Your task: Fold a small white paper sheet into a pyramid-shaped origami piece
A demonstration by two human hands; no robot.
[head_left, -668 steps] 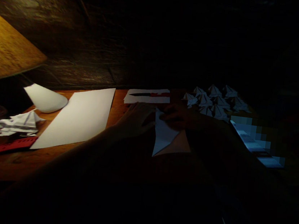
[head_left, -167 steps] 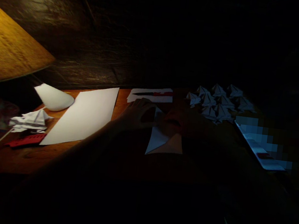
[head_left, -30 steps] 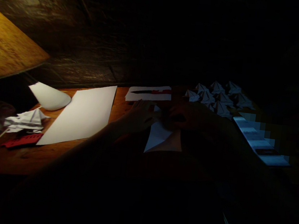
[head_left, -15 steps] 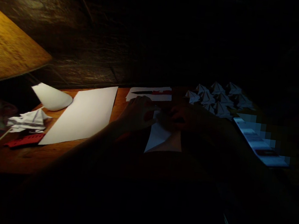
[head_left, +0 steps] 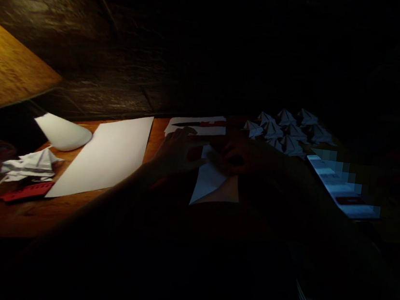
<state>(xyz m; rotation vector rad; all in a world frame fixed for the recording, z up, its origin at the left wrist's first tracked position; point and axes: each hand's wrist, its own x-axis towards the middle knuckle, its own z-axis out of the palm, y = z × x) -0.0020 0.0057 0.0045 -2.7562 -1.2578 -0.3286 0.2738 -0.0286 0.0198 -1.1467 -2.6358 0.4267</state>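
A small sheet of white paper [head_left: 214, 183] lies on the dark table in front of me, with a diagonal fold and two pointed corners towards me. My left hand [head_left: 181, 148] is at its upper left edge, fingers apart and stretched forward, thumb side towards the paper. Over the sheet's upper right part, my right hand [head_left: 245, 155] has curled fingers closed on the paper; deep shadow hides the fingertips. Just beyond my left hand, a knife [head_left: 203, 124] with a dark blade and red handle rests on a stack of white paper [head_left: 216, 132].
Several folded paper shapes [head_left: 284, 131] stand at the back right, with a lit phone [head_left: 341, 189] nearer. On the left are a large white sheet [head_left: 108, 153], a curled white paper piece [head_left: 67, 132], a crumpled folded paper [head_left: 34, 164] and a red object [head_left: 27, 192].
The whole view has shifted slightly, so things appear a little further left. My left hand's fingers look more spread, with a wider gap from the paper; my right hand stays over it.
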